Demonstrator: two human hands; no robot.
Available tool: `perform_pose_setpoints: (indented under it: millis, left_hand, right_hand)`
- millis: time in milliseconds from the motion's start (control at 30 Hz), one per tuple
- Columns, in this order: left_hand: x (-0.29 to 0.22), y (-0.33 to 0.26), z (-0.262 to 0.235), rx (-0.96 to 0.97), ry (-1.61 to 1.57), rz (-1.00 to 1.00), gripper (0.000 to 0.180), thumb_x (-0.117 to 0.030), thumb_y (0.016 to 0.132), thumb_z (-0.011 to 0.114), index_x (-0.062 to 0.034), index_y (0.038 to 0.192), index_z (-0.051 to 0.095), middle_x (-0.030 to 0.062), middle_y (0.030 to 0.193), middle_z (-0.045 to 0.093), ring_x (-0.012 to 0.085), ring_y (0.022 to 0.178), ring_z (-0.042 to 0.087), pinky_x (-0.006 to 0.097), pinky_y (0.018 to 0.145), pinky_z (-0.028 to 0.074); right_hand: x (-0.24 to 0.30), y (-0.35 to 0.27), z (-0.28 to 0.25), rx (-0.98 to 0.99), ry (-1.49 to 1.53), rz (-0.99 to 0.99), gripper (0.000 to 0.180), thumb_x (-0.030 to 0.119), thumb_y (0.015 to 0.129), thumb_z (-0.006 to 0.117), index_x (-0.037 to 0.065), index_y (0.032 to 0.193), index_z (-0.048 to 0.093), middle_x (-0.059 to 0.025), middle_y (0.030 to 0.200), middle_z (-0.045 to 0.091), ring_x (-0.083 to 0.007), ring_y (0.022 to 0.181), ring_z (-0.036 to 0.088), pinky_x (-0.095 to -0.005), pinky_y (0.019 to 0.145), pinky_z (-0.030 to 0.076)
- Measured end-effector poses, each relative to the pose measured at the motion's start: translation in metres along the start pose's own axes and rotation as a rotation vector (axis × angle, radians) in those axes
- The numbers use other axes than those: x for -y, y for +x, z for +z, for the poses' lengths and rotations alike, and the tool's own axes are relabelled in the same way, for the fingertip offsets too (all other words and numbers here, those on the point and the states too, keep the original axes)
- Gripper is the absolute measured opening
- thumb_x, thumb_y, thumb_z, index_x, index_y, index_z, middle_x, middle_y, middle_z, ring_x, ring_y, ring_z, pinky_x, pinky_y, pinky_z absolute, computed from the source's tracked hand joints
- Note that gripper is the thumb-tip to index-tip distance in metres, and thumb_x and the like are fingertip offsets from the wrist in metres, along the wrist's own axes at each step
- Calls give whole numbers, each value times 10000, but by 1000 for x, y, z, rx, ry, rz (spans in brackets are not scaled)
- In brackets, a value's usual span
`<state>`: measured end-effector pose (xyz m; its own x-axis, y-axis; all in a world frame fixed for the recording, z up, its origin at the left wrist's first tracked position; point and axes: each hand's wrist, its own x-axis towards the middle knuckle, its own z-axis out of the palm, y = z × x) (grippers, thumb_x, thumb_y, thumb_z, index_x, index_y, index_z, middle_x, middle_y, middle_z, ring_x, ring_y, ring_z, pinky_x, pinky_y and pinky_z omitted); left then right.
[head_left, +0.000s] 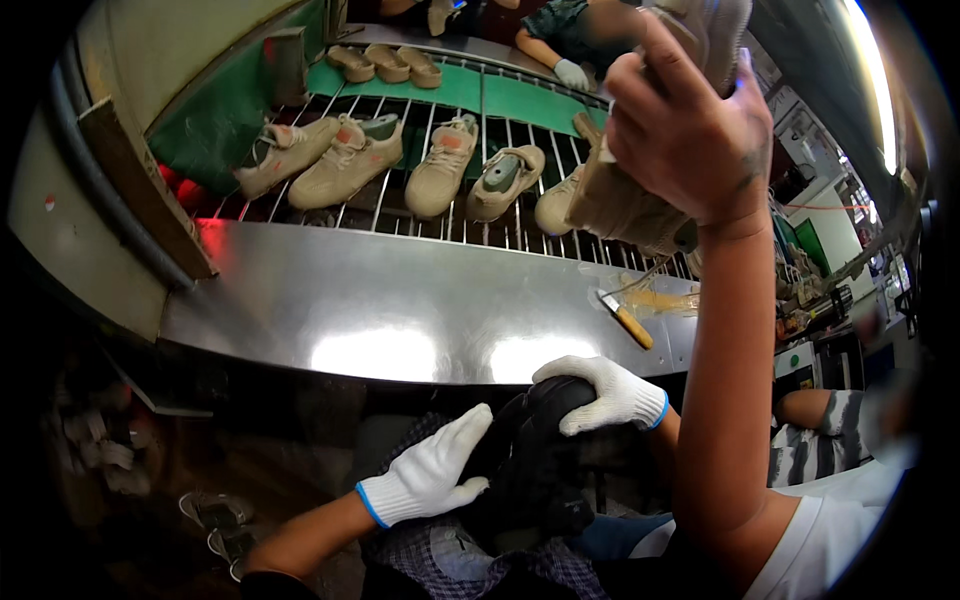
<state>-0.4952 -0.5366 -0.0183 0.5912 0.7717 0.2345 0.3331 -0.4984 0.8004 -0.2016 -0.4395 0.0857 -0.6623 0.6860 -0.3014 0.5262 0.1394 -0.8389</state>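
On my lap lies a black, soft-looking bundle [525, 465] whose exact kind I cannot make out. My left hand [430, 470], in a white knitted glove with a blue cuff, rests against its left side with fingers stretched and thumb apart. Gloved the same way, my right hand [608, 395] curves its fingers and thumb round the bundle's upper right part. Just beyond my hands is the front edge of a steel ledge [430, 290]. A small knife with a yellow handle [630, 324] lies on that ledge, to the right.
A co-worker's bare arm [735, 380] rises at the right, its hand lifting a beige shoe [715, 40]. Beige shoes [440, 168] stand on a metal rack [390, 220] behind the ledge. Another worker's gloved hand [572, 75] is across it. Dark shoes [217, 510] lie lower left.
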Motion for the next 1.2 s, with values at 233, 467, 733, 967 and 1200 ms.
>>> perform_pose_setpoints:
  millis: [233, 467, 733, 967, 1200]
  left_hand:
    - [11, 37, 2, -126, -462, 11, 753, -79, 879, 761, 81, 1542, 443, 295, 1382, 659, 324, 1199, 724, 360, 1025, 587]
    - [16, 45, -11, -34, -1116, -325, 605, 68, 839, 647, 76, 1441, 587, 172, 1352, 704, 189, 1228, 679, 322, 1090, 530]
    - [-8, 14, -25, -194, -374, -169, 719, -79, 820, 721, 56, 1500, 529, 278, 1400, 654, 341, 1258, 693, 395, 1068, 573]
    - [-11, -33, -14, -319, -302, -127, 686, -88, 819, 693, -3, 1491, 584, 322, 1456, 589, 428, 1269, 663, 395, 1095, 539]
    - [-3, -52, -13, -441, -362, -280, 585, -228, 1038, 686, 76, 1486, 464, 336, 1320, 669, 387, 1074, 765, 410, 918, 630]
  right_hand:
    - [19, 5, -1, 64, 17, 14, 688, 367, 828, 876, 13, 1371, 645, -153, 1225, 734, -244, 1142, 705, -377, 1012, 548]
    - [27, 23, 2, 93, 48, 32, 733, 400, 718, 937, 5, 1289, 700, -131, 1179, 748, -233, 1090, 719, -370, 986, 556]
    - [13, 42, 13, 130, 81, 55, 716, 393, 761, 905, 13, 1325, 682, -131, 1214, 731, -249, 1162, 688, -383, 1050, 523]
    - [4, 64, 30, 53, 59, -22, 848, 410, 807, 898, 32, 1478, 541, -130, 1338, 667, -227, 1265, 630, -379, 1108, 476]
    - [8, 67, 76, -215, 470, -83, 1132, 375, 681, 992, 22, 1577, 398, -85, 1247, 545, -193, 1165, 557, -350, 1088, 442]
